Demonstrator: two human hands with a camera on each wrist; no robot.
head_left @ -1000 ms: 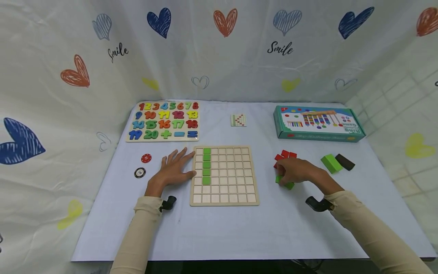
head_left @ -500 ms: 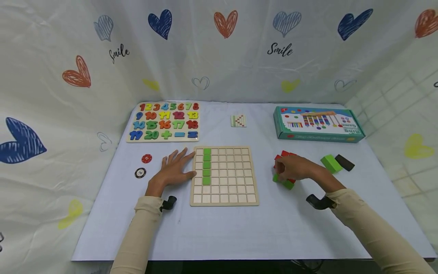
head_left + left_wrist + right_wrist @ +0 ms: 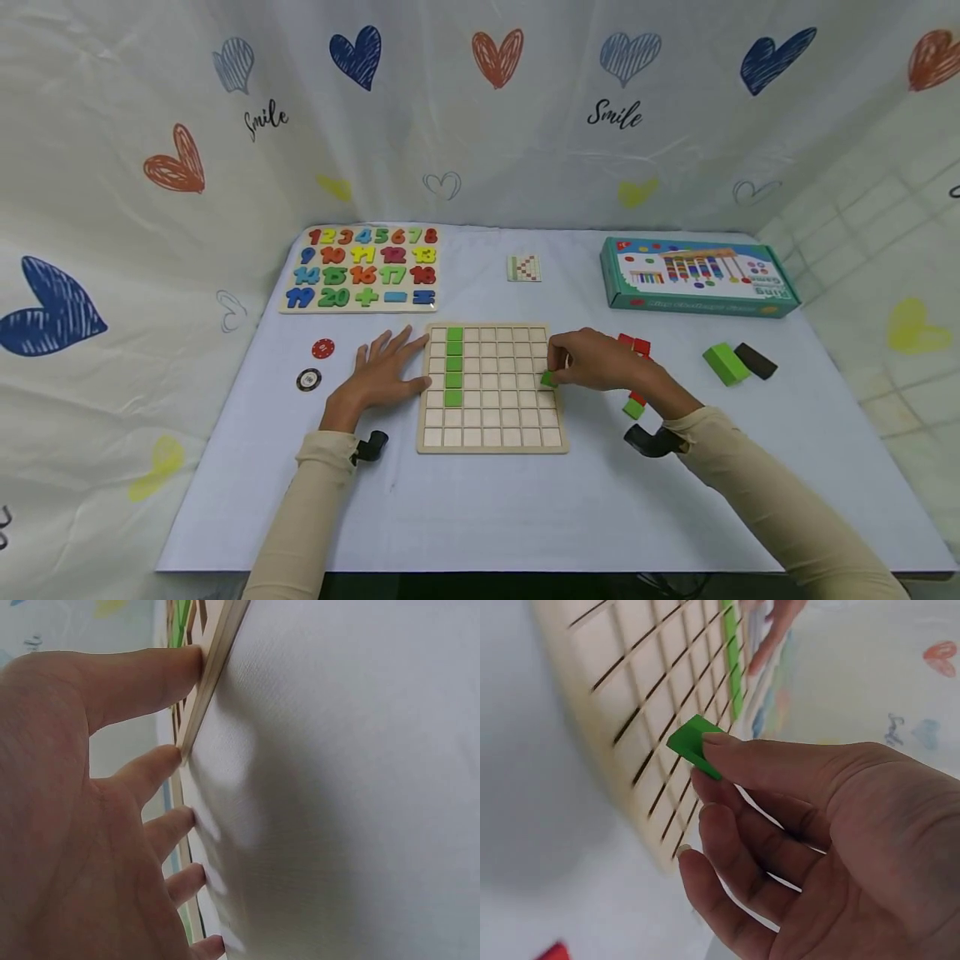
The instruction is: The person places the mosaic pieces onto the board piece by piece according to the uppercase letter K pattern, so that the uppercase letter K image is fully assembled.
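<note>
A right hand [image 3: 594,358] carries a green tile [image 3: 547,380] over the right edge of a wooden grid board [image 3: 491,417], having left the pile of red tiles [image 3: 641,347] half a second earlier. Thumb and forefinger pinch the tile, tilted, while the other fingers curl loosely beneath. The move leaves one loose green tile [image 3: 633,409] in view beside the pile and puts the held one, by all appearances, between pile and grid, not yet set in any square.

Five green tiles [image 3: 453,364] fill the top of the board's second column from the left. The left hand [image 3: 382,371], fingers spread and holding nothing, rests its thumb and forefinger against the left rim (seemingly to steady it), off the squares.

The right hand and wrist hide part of the red pile, so its count cannot be told. Farther right, a green block [image 3: 725,364] lies just beside a black block [image 3: 756,361]; two round chips [image 3: 323,348] lie left of the left hand. A number puzzle [image 3: 362,269], a patterned card [image 3: 524,267] and a toy box [image 3: 701,279] line the back.
</note>
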